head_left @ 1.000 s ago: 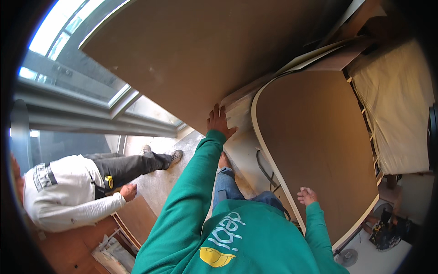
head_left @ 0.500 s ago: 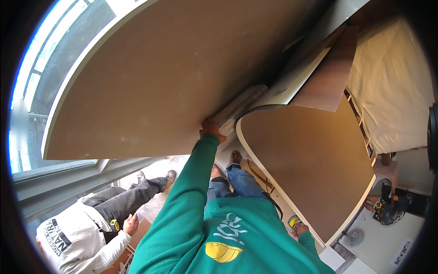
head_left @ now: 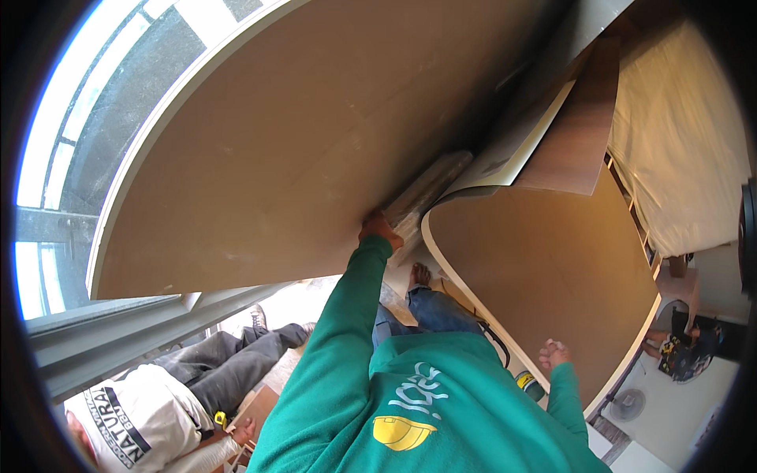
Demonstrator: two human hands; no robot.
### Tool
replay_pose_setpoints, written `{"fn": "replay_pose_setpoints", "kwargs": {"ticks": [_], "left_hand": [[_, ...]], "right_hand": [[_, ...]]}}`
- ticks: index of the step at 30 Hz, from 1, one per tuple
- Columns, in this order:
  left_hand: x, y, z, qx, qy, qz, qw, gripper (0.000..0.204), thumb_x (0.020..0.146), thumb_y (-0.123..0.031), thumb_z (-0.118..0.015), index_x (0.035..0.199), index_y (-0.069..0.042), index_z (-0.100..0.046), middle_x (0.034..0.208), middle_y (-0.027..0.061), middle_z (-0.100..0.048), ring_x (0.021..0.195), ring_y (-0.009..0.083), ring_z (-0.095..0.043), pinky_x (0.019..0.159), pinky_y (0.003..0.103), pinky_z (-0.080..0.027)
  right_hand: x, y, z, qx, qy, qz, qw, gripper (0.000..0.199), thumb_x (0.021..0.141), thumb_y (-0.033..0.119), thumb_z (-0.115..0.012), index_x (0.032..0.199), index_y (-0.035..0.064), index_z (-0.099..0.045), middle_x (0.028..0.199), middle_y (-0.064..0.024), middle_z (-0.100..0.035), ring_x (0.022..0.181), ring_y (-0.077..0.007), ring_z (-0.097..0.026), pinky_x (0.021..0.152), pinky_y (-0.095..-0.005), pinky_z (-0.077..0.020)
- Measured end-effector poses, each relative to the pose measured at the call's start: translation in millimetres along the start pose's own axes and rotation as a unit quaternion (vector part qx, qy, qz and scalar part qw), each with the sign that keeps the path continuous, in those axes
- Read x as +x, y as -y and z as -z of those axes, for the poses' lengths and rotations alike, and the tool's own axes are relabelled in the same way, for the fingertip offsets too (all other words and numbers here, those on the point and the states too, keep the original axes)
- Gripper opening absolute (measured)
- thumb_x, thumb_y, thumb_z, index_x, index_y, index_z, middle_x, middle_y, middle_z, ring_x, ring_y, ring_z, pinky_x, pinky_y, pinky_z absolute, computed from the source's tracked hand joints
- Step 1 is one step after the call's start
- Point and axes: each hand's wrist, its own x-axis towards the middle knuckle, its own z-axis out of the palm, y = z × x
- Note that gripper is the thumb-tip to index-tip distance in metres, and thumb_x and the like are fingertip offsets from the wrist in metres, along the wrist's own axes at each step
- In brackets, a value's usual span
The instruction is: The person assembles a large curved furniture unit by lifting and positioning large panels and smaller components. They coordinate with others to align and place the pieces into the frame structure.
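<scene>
A large brown panel [head_left: 260,158] with a pale curved rim fills the upper left. My left hand [head_left: 380,229] is closed on its lower right edge, beside a pale, plastic-looking strip [head_left: 426,188]. What the left fingertips press against is hidden. My right hand [head_left: 554,354] is raised with curled fingers in front of a second brown board [head_left: 544,260], which has a rounded corner and pale edge; nothing shows in it. Just below that hand, partly behind my green sleeve, is a small yellow and dark green round container [head_left: 529,385].
A co-worker in a white shirt [head_left: 142,418] is at the lower left, beside a grey window frame [head_left: 150,335]. Wood-toned sheets [head_left: 568,126] lean at the upper right, near a cream cover [head_left: 670,142]. Another person [head_left: 686,351] and a fan [head_left: 627,404] are at the far right.
My right hand has come away from the round container and risen in front of the second board. My left hand keeps its hold; the view has shifted slightly.
</scene>
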Motion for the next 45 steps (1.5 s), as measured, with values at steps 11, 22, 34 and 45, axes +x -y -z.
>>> {"fn": "replay_pose_setpoints", "kwargs": {"ticks": [11, 22, 34, 45], "left_hand": [[-17.4, 18.7, 15.1, 0.030, 0.059, -0.042, 0.997, 0.081, 0.053, -0.030, -0.077, 0.123, 0.000, -0.047, 0.117, 0.0226, -0.058, 0.113, 0.0338, -0.055, 0.097, 0.039, -0.046], [-79.2, 81.7, 21.9, 0.033, 0.099, -0.023, 0.994, 0.087, 0.052, -0.029, -0.078, 0.125, 0.002, -0.043, 0.115, 0.0244, -0.057, 0.109, 0.0377, -0.056, 0.095, 0.041, -0.046], [-106.9, 96.3, 19.0, -0.004, 0.097, 0.015, 0.995, 0.089, 0.058, -0.019, -0.071, 0.135, 0.000, -0.031, 0.123, 0.0214, -0.050, 0.115, 0.0376, -0.049, 0.097, 0.043, -0.046], [-35.8, 126.3, -23.5, 0.067, 0.070, -0.115, 0.989, 0.097, 0.059, -0.022, -0.076, 0.139, 0.006, -0.029, 0.139, 0.0278, -0.038, 0.130, 0.0372, -0.037, 0.110, 0.041, -0.032]], "right_hand": [[-116.4, -116.6, -46.2, 0.017, -0.036, -0.118, 0.992, 0.026, 0.091, 0.027, -0.054, 0.101, 0.0036, -0.057, 0.083, -0.0140, -0.066, 0.057, -0.0215, -0.063, 0.044, -0.0325, -0.0447], [-148.5, -190.9, -87.2, 0.039, 0.061, -0.222, 0.972, 0.040, 0.092, 0.038, -0.053, 0.115, 0.0050, -0.055, 0.099, -0.0151, -0.067, 0.074, -0.0271, -0.067, 0.058, -0.0363, -0.0502], [-142.1, -88.4, -107.3, -0.024, 0.005, -0.088, 0.996, 0.038, 0.092, 0.036, -0.054, 0.114, 0.0052, -0.058, 0.093, -0.0106, -0.068, 0.064, -0.0186, -0.065, 0.051, -0.0289, -0.0491], [-150.7, -98.0, -112.9, 0.031, -0.006, -0.062, 0.998, 0.042, 0.088, 0.036, -0.059, 0.113, 0.0023, -0.059, 0.086, -0.0098, -0.066, 0.062, -0.0185, -0.059, 0.056, -0.0312, -0.0492]]}}
